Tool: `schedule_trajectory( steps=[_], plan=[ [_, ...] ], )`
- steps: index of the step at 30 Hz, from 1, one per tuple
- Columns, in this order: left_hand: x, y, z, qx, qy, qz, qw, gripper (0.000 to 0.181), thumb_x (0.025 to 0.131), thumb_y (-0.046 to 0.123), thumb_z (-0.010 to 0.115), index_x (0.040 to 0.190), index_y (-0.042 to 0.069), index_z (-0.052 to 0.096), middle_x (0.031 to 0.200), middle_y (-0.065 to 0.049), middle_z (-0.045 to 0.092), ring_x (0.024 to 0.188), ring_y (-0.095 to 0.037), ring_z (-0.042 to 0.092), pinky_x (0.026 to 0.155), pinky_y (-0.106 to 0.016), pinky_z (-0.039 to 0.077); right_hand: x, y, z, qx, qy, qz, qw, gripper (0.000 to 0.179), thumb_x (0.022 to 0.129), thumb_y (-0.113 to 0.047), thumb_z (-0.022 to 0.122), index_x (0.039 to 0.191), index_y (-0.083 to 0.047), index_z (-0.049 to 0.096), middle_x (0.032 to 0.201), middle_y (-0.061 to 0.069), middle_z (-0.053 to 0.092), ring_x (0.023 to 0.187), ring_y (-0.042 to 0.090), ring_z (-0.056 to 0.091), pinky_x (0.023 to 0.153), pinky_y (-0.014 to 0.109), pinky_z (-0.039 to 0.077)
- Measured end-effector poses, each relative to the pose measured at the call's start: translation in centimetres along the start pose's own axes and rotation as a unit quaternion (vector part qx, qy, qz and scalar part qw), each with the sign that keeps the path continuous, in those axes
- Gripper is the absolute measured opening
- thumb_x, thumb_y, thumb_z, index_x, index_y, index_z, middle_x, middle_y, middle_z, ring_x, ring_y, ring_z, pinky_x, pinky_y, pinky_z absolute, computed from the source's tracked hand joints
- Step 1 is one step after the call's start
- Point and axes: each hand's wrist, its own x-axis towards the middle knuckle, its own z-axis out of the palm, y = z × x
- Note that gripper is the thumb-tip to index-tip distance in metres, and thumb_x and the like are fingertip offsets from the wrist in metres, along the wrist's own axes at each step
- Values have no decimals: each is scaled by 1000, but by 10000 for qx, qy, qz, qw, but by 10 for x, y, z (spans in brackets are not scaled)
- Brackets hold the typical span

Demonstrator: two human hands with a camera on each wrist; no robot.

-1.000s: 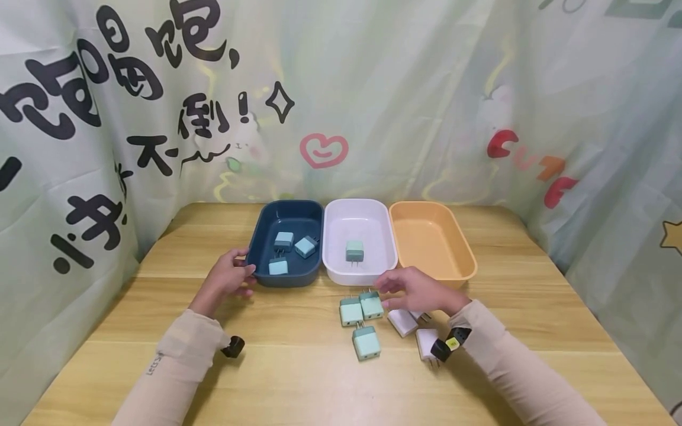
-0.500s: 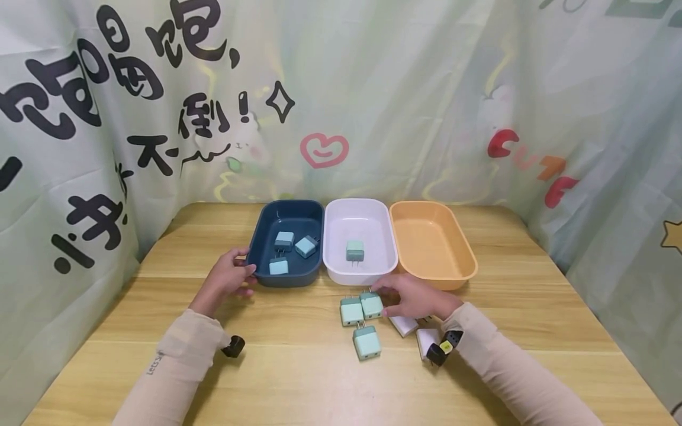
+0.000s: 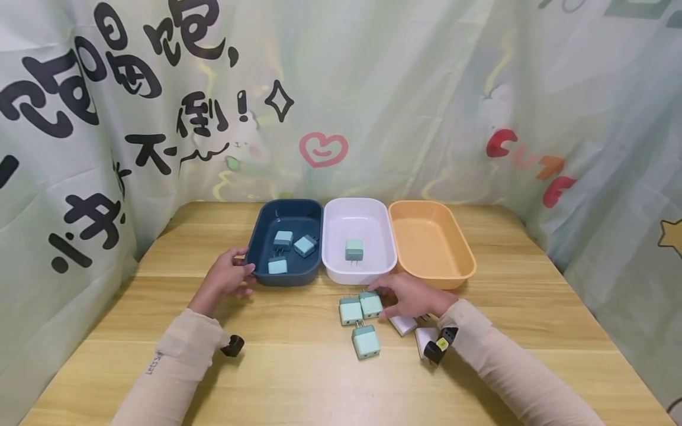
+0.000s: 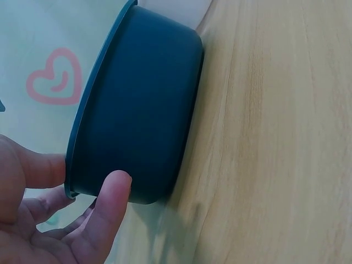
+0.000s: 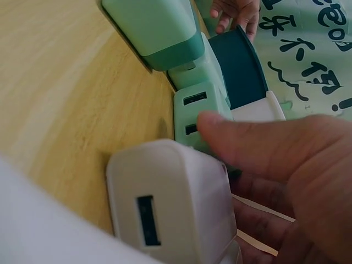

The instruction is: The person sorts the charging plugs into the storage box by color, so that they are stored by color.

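Note:
My left hand (image 3: 226, 274) holds the left front corner of the dark blue bin (image 4: 137, 110), thumb at the rim and another fingertip against the outer wall. My right hand (image 3: 412, 294) reaches over the table and pinches a green USB wall charger (image 5: 190, 110); the thumb lies on its port end, and the other fingers are partly hidden behind it. Two more green chargers lie beside it, one touching on the left (image 3: 350, 311) and one nearer the front (image 3: 366, 342). Under my right hand and wrist are white chargers (image 5: 159, 198), partly covered.
The white bin (image 3: 359, 275) stands between the dark blue bin and the orange bin (image 3: 434, 242), side by side. One green charger (image 3: 354, 249) sits in the white bin, and several blue-looking chargers (image 3: 305, 245) lie in the dark blue one. A printed curtain (image 3: 405, 118) hangs behind the table.
My right hand has moved slightly left and its fingers have closed around the right-hand green charger. The left hand has stayed on the dark blue bin.

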Motion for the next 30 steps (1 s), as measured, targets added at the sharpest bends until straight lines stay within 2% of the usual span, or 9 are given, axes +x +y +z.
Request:
schedule_trajectory(
  steps=[7, 14, 20, 25, 30],
  plan=[
    [0, 1, 0, -18, 20, -14, 10000, 56, 101, 4, 48, 152, 7, 25, 129, -24, 41, 97, -35, 57, 66, -37, 58, 2, 0, 0, -53, 39, -151, 9999, 49, 79, -19, 82, 122, -6, 63, 112, 0, 64, 93, 10, 60, 84, 31, 51],
    [-1, 2, 1, -30, 12, -7, 10000, 57, 100, 3, 49, 152, 6, 25, 129, -24, 41, 96, -34, 57, 65, -37, 58, 0, -1, -1, 210, 60, -168, 9996, 49, 78, -15, 82, 121, -5, 63, 110, 0, 65, 89, 9, 64, 81, 28, 53],
    [1, 4, 0, -35, 6, 37, 10000, 58, 100, 3, 49, 152, 6, 25, 128, -24, 41, 94, -33, 57, 65, -37, 58, -2, -4, -6, 464, 87, -13, 9989, 50, 78, -14, 82, 122, -6, 62, 108, -2, 65, 91, 12, 64, 84, 31, 53],
    [0, 2, 0, 0, 9, -18, 10000, 58, 100, 4, 50, 152, 6, 25, 129, -24, 41, 95, -33, 57, 66, -38, 58, -4, -7, -10, 886, 25, 71, 9960, 49, 77, -11, 82, 121, -4, 63, 106, -2, 65, 89, 14, 64, 83, 33, 54],
    [0, 1, 0, 1, 8, -32, 10000, 58, 100, 4, 50, 152, 6, 25, 129, -24, 41, 95, -33, 57, 66, -38, 58, -5, -12, -16, 847, 31, -28, 9964, 48, 78, -10, 82, 121, -2, 63, 104, -2, 66, 88, 15, 66, 84, 36, 54]
  ],
)
